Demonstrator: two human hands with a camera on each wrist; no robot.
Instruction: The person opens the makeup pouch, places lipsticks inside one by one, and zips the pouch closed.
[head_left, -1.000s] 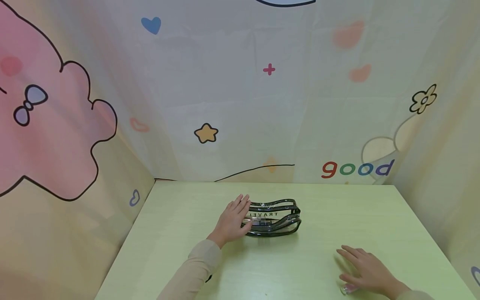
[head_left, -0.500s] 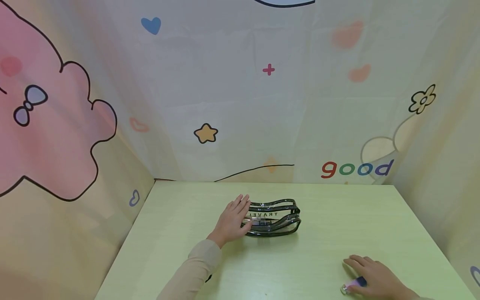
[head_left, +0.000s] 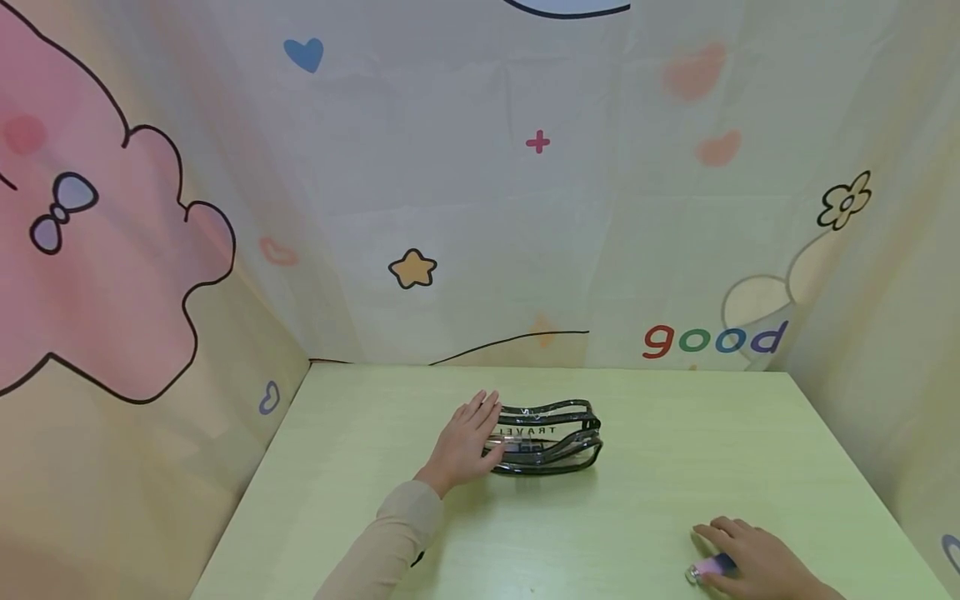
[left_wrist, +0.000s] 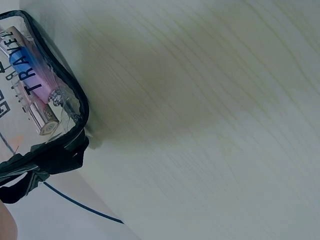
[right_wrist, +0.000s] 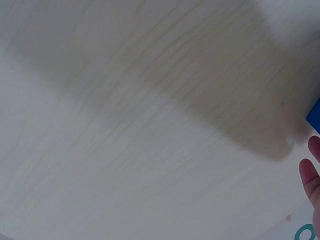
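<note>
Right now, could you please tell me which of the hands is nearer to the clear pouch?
Left: the left hand is at the left end of the clear pouch; the right hand is well apart from it, at a pink-and-blue item.

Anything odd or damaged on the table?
No spill visible. The clear pouch has wavy black edging, not straight; a dark sliver beside the left sleeve shows too little to identify.

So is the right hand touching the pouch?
Apart. The head view shows it: the right hand is nearer the camera and off to the right, with bare table between it and the pouch.
</note>
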